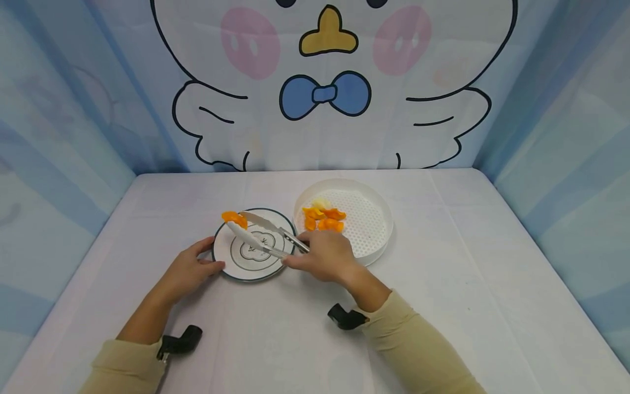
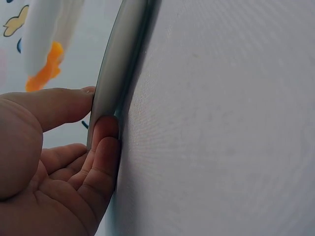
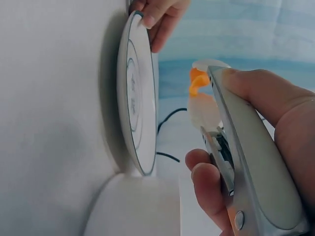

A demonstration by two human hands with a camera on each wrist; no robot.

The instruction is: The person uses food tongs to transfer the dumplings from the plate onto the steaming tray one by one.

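Note:
In the head view my left hand (image 1: 189, 271) grips the left rim of a white plate (image 1: 235, 265) with a dark edge line. The left wrist view shows the thumb over the rim (image 2: 110, 73) and fingers under it. My right hand (image 1: 327, 257) holds metal tongs (image 3: 241, 147) with pale tips. An orange wavy piece of food (image 1: 235, 219) is pinched between the tips, above the plate's upper left edge. Right of the plate, a round white perforated tray (image 1: 381, 219) contains several orange pieces (image 1: 331, 224) and a pale yellow one (image 1: 321, 203).
Both plate and tray stand on a table with a white cloth (image 1: 433, 306). A cartoon-printed curtain (image 1: 325, 142) hangs along the table's far edge, with blue curtains at both sides. A black camera mount (image 1: 182, 340) sticks out from each wrist.

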